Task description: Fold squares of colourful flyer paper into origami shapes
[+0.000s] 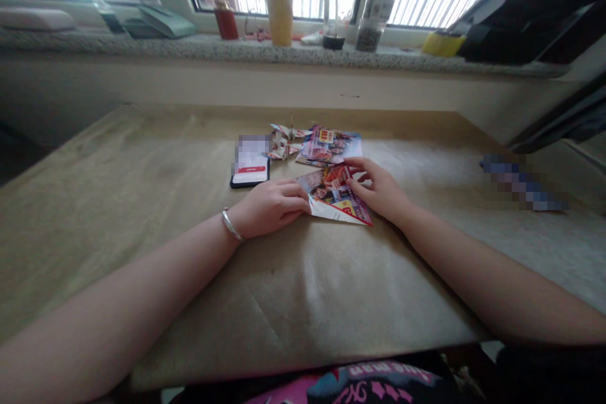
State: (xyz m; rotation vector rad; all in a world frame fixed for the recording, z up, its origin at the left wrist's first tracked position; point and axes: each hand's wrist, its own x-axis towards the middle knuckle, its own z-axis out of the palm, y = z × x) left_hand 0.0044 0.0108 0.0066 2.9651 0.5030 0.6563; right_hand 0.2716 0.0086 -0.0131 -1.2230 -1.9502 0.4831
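Observation:
A colourful printed paper sheet (pixel 331 186) lies on the table in front of me, its near edge folded over in a narrow white triangular flap. My left hand (pixel 274 205), with a silver bangle at the wrist, is closed on the left end of that fold. At the sheet's right edge, my right hand (pixel 376 189) has its thumb and curled fingers on the paper. Just beyond lies another printed sheet or small stack (pixel 329 146). Folded paper cranes (pixel 285 150) stand left of the stack. Beside them a phone (pixel 250 170) lies face up, its screen lit and partly blurred.
The table (pixel 165 158) meets the wall below a speckled windowsill (pixel 189 47). Along the sill stand a red-brown jar (pixel 226 20), a tall yellowish cylinder (pixel 278 0), a clear container (pixel 374 19) and a dark bag (pixel 525 19). A partly blurred flat item (pixel 521 186) lies far right.

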